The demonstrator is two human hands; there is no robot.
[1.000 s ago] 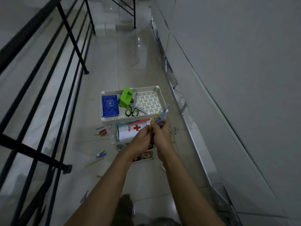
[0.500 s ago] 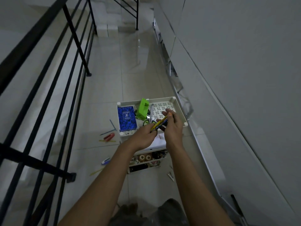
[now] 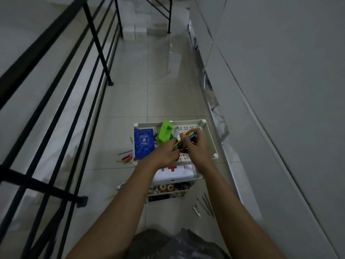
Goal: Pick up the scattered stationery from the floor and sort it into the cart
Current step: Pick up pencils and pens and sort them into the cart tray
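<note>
A white tiered cart [image 3: 211,135] stands on the tiled floor. Its top tray holds a blue notepad [image 3: 143,143], a green stapler [image 3: 165,133] and partly hidden scissors. Over that tray my left hand [image 3: 164,155] and my right hand [image 3: 196,148] together grip a bundle of yellow and blue pens [image 3: 184,140]. A white first-aid pouch [image 3: 175,172] with a red cross lies on the middle tier. Tape rolls [image 3: 166,187] sit on the bottom tier. Red and blue pens [image 3: 126,156] lie on the floor left of the cart; several more pens [image 3: 205,203] lie at its right front.
A black metal railing [image 3: 56,101] runs along the left. A white wall [image 3: 270,90] with a low ledge lines the right. White blocks [image 3: 134,32] sit at the far end of the corridor. A small pen [image 3: 121,186] and a yellow stick lie near the railing foot.
I have come closer to the cart and both hands have moved forward with the pens, from in front of the cart to above its top tray.
</note>
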